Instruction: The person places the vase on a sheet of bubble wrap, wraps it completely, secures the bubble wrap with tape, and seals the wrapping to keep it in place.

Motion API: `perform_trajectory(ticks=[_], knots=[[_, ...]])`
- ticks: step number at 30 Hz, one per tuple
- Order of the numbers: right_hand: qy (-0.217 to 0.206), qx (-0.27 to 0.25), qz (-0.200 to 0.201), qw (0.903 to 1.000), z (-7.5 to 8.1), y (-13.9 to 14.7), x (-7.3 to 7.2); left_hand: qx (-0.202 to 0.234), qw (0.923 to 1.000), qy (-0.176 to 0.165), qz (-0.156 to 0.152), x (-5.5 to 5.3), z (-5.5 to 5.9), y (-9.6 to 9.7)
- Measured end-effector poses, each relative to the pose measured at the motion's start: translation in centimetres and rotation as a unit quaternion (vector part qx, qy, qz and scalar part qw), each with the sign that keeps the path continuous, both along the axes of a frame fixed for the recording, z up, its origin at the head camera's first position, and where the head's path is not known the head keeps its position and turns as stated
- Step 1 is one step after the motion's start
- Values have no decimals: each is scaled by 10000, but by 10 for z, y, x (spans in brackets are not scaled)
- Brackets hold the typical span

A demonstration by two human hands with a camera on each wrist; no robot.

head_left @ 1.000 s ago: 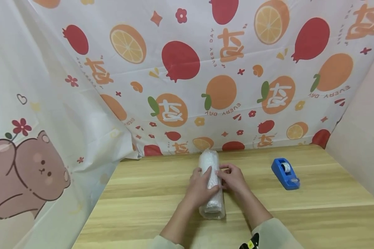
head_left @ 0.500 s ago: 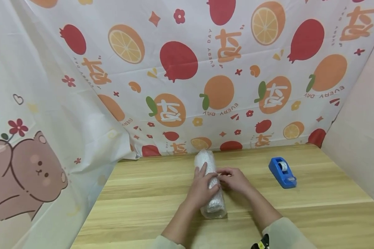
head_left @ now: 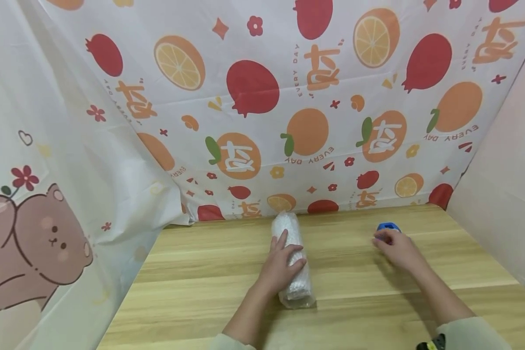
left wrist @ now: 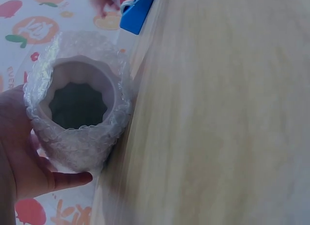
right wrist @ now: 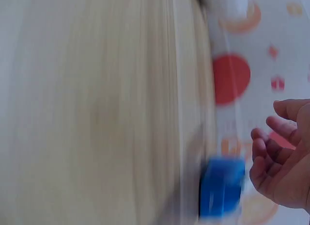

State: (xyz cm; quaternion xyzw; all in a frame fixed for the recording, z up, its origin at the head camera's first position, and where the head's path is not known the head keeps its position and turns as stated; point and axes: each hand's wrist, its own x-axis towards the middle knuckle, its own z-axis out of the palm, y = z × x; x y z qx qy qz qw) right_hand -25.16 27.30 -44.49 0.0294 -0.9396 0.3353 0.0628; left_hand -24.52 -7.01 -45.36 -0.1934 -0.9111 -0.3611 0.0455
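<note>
A long cylinder rolled in clear bubble wrap [head_left: 299, 287] lies on the wooden table. Its near end, in the left wrist view, shows a pale, thick-walled mouth with a scalloped inside [left wrist: 99, 82], like a vase. My left hand [head_left: 280, 265] rests over the roll with fingers spread and thumb extended along its side. To the right, my right hand [head_left: 395, 250] is raised by the blue tape dispenser [head_left: 389, 226], covering most of it in the head view. Its fingers [right wrist: 264, 152] are loosely bent and hold nothing; the dispenser [right wrist: 222, 188] shows beside them in the right wrist view.
The wooden table [head_left: 201, 277] meets a fruit-printed sheet [head_left: 262, 146] hung behind it. Another sheet with a bear print [head_left: 48, 233] drapes down on the left. A plain pale wall [head_left: 498, 204] borders the right side.
My right hand has left the wrapped roll's right side and moved right to the tape dispenser. My left hand has stayed on the roll.
</note>
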Motion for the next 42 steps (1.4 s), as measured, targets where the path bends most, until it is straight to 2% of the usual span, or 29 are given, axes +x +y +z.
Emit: perform_trajectory(ticks=[3,7,13,15,21,23,31,39,42], knots=[[-174,244,-309,9991,-3,33,9,42,9999,-96,-71,1,0,-3],[-782,163,-603,9950,-7,64,15,176,9994,-242,-172,3,0,-8],[-1678,-130,-616,9838,-17,79,18,316,9986,-308,-304,5,0,-14],[-1817,-242,-591,9813,-20,80,19,292,9984,-325,-356,6,1,-15],[-1769,-858,-631,9785,-27,81,22,296,9979,-426,-394,6,1,-16],[-1806,-1152,-634,9747,-30,82,22,276,9979,-428,-389,5,1,-16],[-1859,-2482,-665,9484,-33,82,23,135,9983,-290,-479,6,0,-17],[-1857,-3314,-765,9219,-32,81,24,150,9982,-226,-543,5,1,-18],[-1824,-3385,-811,9196,-32,81,24,141,9982,-232,-539,4,2,-18]])
